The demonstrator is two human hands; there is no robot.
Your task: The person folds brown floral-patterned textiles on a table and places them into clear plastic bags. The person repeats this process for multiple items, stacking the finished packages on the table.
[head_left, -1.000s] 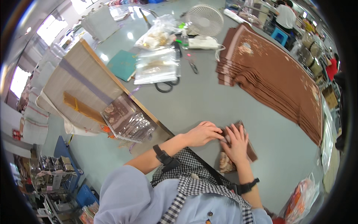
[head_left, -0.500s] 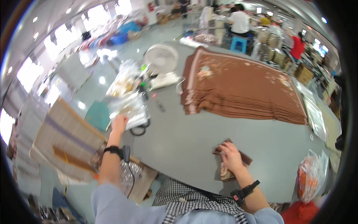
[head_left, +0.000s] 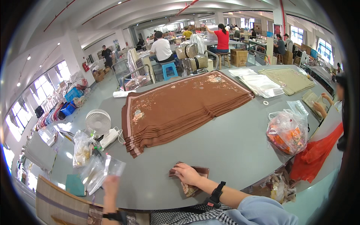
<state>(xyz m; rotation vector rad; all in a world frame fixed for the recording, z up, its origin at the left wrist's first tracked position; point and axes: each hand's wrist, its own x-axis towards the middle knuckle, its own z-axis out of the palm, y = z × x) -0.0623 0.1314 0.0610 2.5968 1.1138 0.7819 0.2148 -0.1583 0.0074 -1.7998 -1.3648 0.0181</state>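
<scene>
A small folded brown cloth (head_left: 192, 190) with pleated edges and a floral print lies near the table's front edge. My right hand (head_left: 188, 175) is closed over its upper part, fingers bent across the folds; the thumb is hard to make out. Farther left, my left hand (head_left: 111, 184) is smeared by motion but looks closed at the lower edge of a clear plastic bag (head_left: 115, 167). That bag stands up from the hand, beside other clear bags (head_left: 92, 176). Beyond both hands spreads a stack of brown floral cloths (head_left: 183, 101) with layered front edges.
A white fan (head_left: 98, 122) and a white power strip (head_left: 109, 138) stand at the left. On the right are a tied bag of orange items (head_left: 287, 133), a roll of tape (head_left: 265, 102), white packets (head_left: 260, 84) and olive cloths (head_left: 287, 80). Another person's hands (head_left: 320, 107) show at the far right.
My view has swung to the right. My left hand has drawn back toward me from the pile of clear bags, with a bag now raised at it. My right hand stays on the folded cloth.
</scene>
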